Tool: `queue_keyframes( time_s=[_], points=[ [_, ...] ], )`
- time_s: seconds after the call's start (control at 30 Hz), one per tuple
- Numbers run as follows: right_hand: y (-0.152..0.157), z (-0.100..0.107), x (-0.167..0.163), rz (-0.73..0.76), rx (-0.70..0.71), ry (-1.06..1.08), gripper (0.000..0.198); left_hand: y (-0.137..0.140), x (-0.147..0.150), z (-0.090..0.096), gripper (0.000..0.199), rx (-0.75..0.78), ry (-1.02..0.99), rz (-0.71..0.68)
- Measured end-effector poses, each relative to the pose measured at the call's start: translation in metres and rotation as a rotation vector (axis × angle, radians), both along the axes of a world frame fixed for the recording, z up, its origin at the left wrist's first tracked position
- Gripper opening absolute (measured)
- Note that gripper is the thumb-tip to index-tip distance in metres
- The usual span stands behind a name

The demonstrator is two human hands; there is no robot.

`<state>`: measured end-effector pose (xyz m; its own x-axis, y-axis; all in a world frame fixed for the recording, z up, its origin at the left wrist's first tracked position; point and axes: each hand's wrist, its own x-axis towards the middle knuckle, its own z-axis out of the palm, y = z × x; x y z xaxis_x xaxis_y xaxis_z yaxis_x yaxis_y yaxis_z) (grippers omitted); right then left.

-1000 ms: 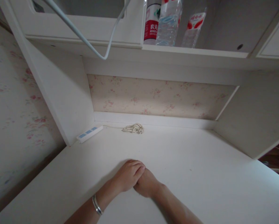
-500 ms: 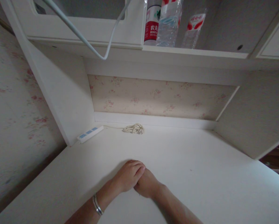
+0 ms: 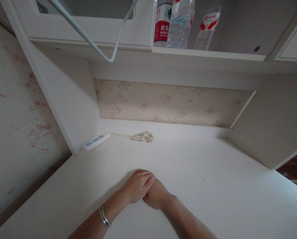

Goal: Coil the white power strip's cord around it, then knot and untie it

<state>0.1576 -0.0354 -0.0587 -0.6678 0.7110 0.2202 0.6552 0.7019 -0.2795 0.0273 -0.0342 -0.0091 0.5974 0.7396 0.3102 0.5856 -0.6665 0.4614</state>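
Observation:
My left hand (image 3: 138, 186), with a silver bracelet (image 3: 104, 216) at its wrist, rests on the white desk (image 3: 200, 205). Its fingers are closed over the front of my right hand (image 3: 157, 196), so the two hands are clasped together. The fingers of my right hand are hidden beneath the left one, and whether anything lies between the palms cannot be seen. Beyond the hands, a bundled cream cable (image 3: 143, 136) lies near the back of the desk. It runs to a white power strip (image 3: 96, 142) with blue socket faces at the left.
Above the desk is a shelf holding clear plastic bottles (image 3: 179, 26), one with a red label (image 3: 161, 30). A pale cable (image 3: 98, 51) hangs in a loop in front of the cabinet. Side panels (image 3: 267, 122) border the desk, and floral wallpaper (image 3: 163, 101) shows behind.
The view has shifted very slightly. Both hands stay clasped in the same place on the desk.

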Motion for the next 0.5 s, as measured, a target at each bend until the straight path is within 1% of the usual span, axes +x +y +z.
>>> queue_keyframes(
  time_s=[0.23,0.5],
  points=[
    [0.0002,0.0027,-0.0004,0.01,0.026,-0.031,0.048,-0.0005,0.0007,0.0011,0.04,-0.003,0.001,0.012],
    [0.0015,-0.0041,-0.0005,0.021,0.044,-0.035,0.046,-0.0006,0.0002,0.0021,0.039,-0.011,0.002,0.004]
  ],
)
